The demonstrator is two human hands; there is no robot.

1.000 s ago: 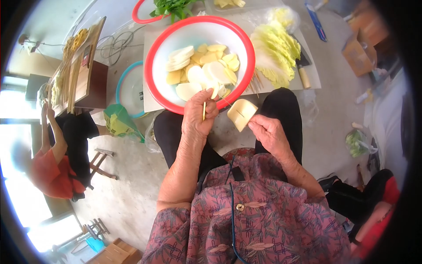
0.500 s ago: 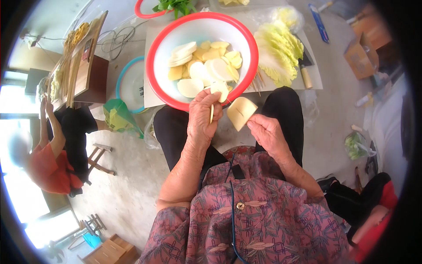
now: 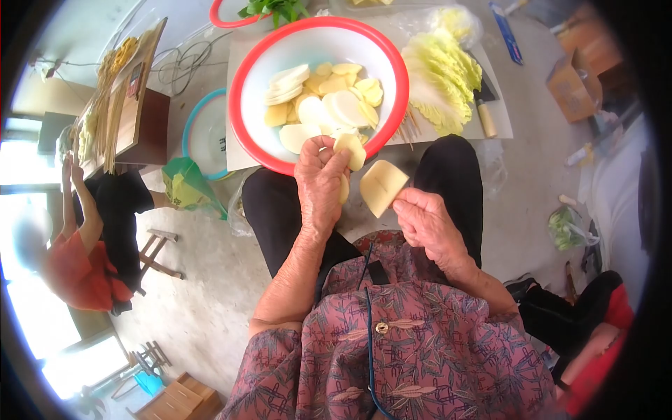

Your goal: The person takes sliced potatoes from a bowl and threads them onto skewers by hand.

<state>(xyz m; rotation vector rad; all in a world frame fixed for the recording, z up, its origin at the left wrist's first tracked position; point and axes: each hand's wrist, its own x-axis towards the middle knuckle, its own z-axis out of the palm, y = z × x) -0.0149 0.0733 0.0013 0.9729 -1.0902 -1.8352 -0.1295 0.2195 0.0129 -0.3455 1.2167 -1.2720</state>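
My left hand (image 3: 322,183) is closed on a pale yellow slice (image 3: 351,150), pinched at the front rim of the red-rimmed white basin (image 3: 241,133). Another slice (image 3: 344,189) shows beneath the palm. Between thumb and fingers of my right hand (image 3: 428,220) is the lower end of a skewer or the corner of a larger slice; which one I cannot tell. That larger pale slice (image 3: 383,187) has a thin slit-like mark in its middle. White and yellowish slices (image 3: 329,112) lie in the basin. The two hands are apart, over my lap.
Cabbage leaves (image 3: 444,80) and a wooden-handled knife (image 3: 486,119) lie right of the basin, with thin sticks (image 3: 409,129) nearby. A person in red (image 3: 77,269) works at a side table (image 3: 136,119) on the left. Another person's dark-clad leg (image 3: 560,318) is at lower right.
My left hand has shifted slightly, and its slice now shows more fully, turned over the basin's rim. The larger slice in my right hand has turned a little.
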